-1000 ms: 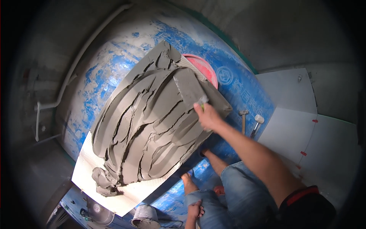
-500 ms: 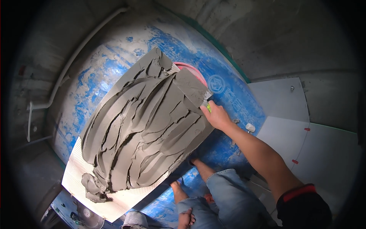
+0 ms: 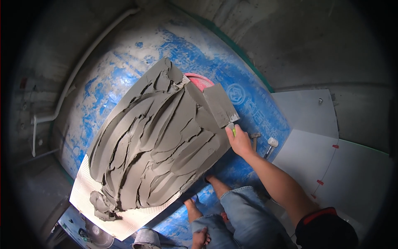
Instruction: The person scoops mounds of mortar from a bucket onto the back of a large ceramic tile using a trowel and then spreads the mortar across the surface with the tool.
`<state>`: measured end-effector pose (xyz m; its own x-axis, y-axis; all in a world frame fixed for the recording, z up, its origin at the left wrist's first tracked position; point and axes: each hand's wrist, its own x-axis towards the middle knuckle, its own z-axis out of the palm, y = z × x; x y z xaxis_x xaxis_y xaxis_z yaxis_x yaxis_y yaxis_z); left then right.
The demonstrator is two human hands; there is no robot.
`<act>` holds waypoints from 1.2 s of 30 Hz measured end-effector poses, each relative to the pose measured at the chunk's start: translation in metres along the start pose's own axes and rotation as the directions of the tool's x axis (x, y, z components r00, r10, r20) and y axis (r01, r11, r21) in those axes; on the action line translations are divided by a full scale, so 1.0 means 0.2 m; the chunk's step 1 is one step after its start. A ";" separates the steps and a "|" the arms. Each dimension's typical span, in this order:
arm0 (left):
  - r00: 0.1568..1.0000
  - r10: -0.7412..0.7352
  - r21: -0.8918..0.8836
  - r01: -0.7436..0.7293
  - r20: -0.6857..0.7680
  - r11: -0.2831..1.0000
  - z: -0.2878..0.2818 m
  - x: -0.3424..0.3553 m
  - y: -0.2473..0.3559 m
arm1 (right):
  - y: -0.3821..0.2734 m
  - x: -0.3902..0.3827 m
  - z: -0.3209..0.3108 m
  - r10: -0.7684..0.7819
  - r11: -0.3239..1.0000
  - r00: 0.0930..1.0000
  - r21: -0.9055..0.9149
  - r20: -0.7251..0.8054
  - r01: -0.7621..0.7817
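Note:
My right hand [image 3: 240, 141] is closed around the green handle of a trowel [image 3: 222, 103]. Its broad rectangular blade, smeared with grey mortar, lies at the right edge of the mortar layer. That thick, ridged layer of mortar [image 3: 153, 145] covers most of a large tile [image 3: 83, 186], whose pale, wavy-patterned back shows at the lower left corner. A separate lump of mortar [image 3: 101, 206] sits near that corner. My left hand [image 3: 201, 238] rests against my denim-covered leg with nothing visible in it, fingers loosely bent.
Beneath the tile's far end shows a red round tub [image 3: 201, 81]. A hammer [image 3: 255, 139] and a white-headed mallet [image 3: 272, 143] lie on the blue-covered floor [image 3: 186, 45]. Grey tiles with red clips [image 3: 320, 182] are at the right. A bucket [image 3: 146, 238] stands by the near corner.
My right hand has drawn the trowel down and slightly right, toward the tile's right edge. More of the red tub and the hammer now show. My left hand stays on my leg.

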<state>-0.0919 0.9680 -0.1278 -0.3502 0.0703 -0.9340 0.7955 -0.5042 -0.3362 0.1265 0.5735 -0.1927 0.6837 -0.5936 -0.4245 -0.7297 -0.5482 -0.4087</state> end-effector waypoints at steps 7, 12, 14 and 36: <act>0.987 0.159 0.145 -0.161 0.027 0.976 -0.01 0.10 -0.12 | 0.10 -0.16 -0.09 0.013 1.000 1.000 -0.021 -0.008 -0.014; 0.986 0.165 0.198 -0.165 0.013 0.966 -0.01 0.09 -0.10 | -0.07 0.06 -0.19 -0.034 0.855 0.894 0.476 0.446 -0.205; 0.991 0.128 0.163 -0.133 0.041 0.978 0.00 0.16 -0.15 | -0.22 0.24 -0.18 -0.089 0.781 0.815 0.548 0.573 -0.300; 0.981 0.193 0.047 -0.192 -0.010 0.980 0.18 0.14 -0.17 | -0.39 0.49 -0.09 -0.140 0.915 0.916 0.402 0.376 -0.025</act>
<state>-0.1477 0.9555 -0.1387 -0.1852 -0.0200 -0.9825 0.8236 -0.5486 -0.1441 0.2506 0.5480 -0.1874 0.7325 -0.2454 -0.6350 -0.6807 -0.2501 -0.6886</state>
